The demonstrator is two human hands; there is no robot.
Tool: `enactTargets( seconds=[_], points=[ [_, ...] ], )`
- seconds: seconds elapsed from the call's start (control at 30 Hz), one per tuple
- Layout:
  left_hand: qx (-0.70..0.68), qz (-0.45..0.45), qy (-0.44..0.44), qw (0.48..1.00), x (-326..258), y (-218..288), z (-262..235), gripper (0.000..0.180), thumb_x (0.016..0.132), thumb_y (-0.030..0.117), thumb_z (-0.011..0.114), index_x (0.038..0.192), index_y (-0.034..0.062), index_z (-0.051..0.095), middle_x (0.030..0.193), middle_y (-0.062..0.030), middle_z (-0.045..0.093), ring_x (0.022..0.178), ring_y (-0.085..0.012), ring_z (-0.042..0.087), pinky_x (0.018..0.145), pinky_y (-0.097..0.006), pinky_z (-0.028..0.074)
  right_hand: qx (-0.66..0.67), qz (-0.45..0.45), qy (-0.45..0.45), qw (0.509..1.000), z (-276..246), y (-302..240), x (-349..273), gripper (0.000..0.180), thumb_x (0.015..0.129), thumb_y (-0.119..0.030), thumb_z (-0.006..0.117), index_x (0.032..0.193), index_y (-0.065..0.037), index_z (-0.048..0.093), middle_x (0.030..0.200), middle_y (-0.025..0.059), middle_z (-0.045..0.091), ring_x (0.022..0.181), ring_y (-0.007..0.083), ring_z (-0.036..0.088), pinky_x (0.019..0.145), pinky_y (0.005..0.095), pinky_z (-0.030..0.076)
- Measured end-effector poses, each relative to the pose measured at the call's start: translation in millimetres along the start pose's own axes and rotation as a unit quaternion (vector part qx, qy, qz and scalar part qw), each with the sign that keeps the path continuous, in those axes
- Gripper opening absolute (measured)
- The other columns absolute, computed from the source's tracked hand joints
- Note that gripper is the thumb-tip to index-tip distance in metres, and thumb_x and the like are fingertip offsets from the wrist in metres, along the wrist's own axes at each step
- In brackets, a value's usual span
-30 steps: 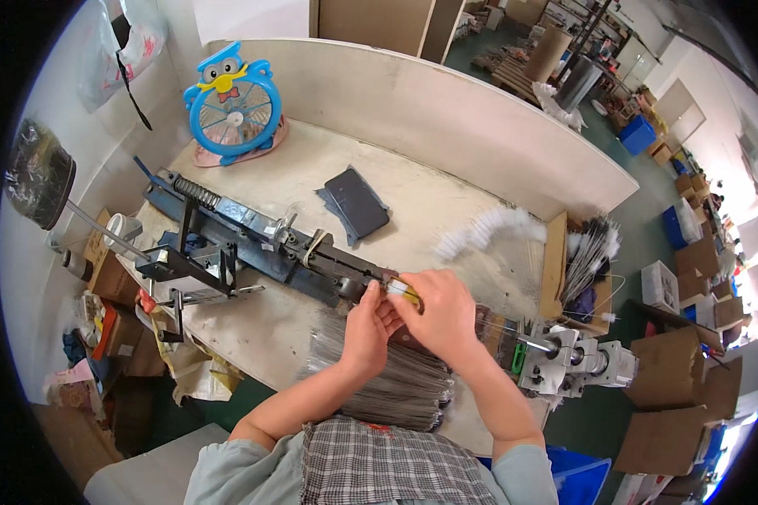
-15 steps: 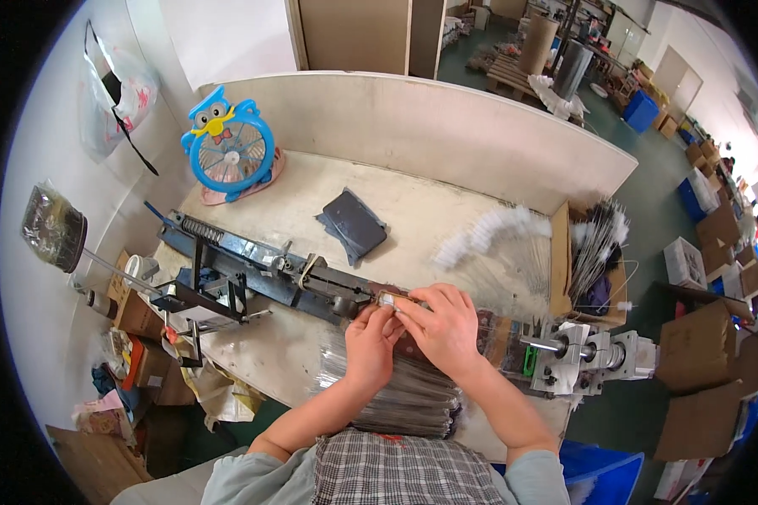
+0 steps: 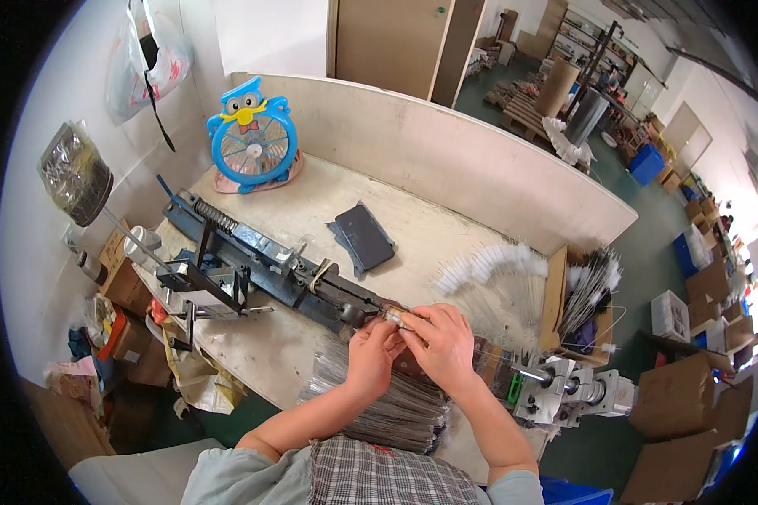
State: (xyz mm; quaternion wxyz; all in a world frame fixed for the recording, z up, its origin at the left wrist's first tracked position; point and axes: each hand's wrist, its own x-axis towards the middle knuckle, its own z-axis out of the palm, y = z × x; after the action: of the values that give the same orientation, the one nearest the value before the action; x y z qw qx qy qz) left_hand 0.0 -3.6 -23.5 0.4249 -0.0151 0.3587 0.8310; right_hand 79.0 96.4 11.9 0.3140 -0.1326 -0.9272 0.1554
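My left hand [image 3: 370,360] is closed, thumb and fingertips pinched together just below the end of a long metal bench fixture [image 3: 299,271]. What it pinches is too small to make out. Beside it my right hand [image 3: 442,343] is also closed, its fingertips meeting at a small whitish piece [image 3: 393,316] by the fixture's end. The fingers hide most of that piece. Under both wrists lies a thick bundle of thin metal wires [image 3: 379,404]. Thin wires with white bristly tips [image 3: 488,268] are fanned out on the table beyond my right hand.
A motor-like metal spindle unit [image 3: 564,389] stands at the table's right end. Behind it, a cardboard box [image 3: 556,295] holds more white-tipped wires. A dark phone-like slab [image 3: 365,238] and a blue cartoon fan [image 3: 255,151] sit farther back. A lamp [image 3: 77,177] leans in at left.
The view has shifted and turned slightly. Both hands stay together at the fixture's end, with the right fingertips now covering more of the small whitish piece.
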Motion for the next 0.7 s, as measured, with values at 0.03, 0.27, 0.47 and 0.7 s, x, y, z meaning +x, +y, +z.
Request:
enactTargets(
  seconds=[0.03,0.27,0.47,0.7],
  points=[
    [-0.005,0.001,0.0,1.0,-1.3,0.6,0.9,0.01,0.089,0.011,0.052,0.094,0.0026,0.055,0.095,-0.0071,0.062,0.086,-0.0156,0.061,0.079,-0.03,0.048,0.003,0.003,-0.001,1.0,-1.2,-0.5,1.0,0.024,0.071,-0.016,0.071,0.094,-0.014,0.068,0.095,-0.0007,0.062,0.094,0.0203,0.056,0.076,0.0352,0.044],
    [-0.037,-0.023,0.002,0.999,-0.2,2.4,-3.5,0.015,0.089,0.015,0.053,0.097,0.0033,0.058,0.096,-0.0061,0.062,0.088,-0.0158,0.061,0.082,-0.032,0.047,-0.008,0.024,0.027,0.999,5.9,-6.7,-3.2,0.023,0.07,-0.017,0.073,0.093,-0.013,0.069,0.095,0.0,0.062,0.091,0.0204,0.057,0.075,0.0339,0.044],
    [-0.015,-0.003,-0.011,1.0,-1.4,0.1,-1.9,0.011,0.088,0.01,0.053,0.096,0.0031,0.057,0.096,-0.0053,0.062,0.086,-0.0144,0.061,0.08,-0.029,0.048,-0.026,0.035,0.021,0.999,1.1,-2.5,-9.1,0.024,0.071,-0.018,0.072,0.094,-0.015,0.069,0.095,-0.0003,0.062,0.09,0.0203,0.058,0.073,0.0338,0.044],
    [-0.022,-0.015,0.0,1.0,-1.5,0.1,-1.4,0.013,0.09,0.014,0.051,0.097,0.0044,0.056,0.095,-0.0052,0.063,0.088,-0.0159,0.062,0.08,-0.031,0.048,-0.007,0.03,0.019,0.999,3.6,-3.4,-5.6,0.025,0.071,-0.018,0.072,0.095,-0.014,0.068,0.097,-0.0003,0.062,0.09,0.0208,0.058,0.074,0.0344,0.044]
  ],
)
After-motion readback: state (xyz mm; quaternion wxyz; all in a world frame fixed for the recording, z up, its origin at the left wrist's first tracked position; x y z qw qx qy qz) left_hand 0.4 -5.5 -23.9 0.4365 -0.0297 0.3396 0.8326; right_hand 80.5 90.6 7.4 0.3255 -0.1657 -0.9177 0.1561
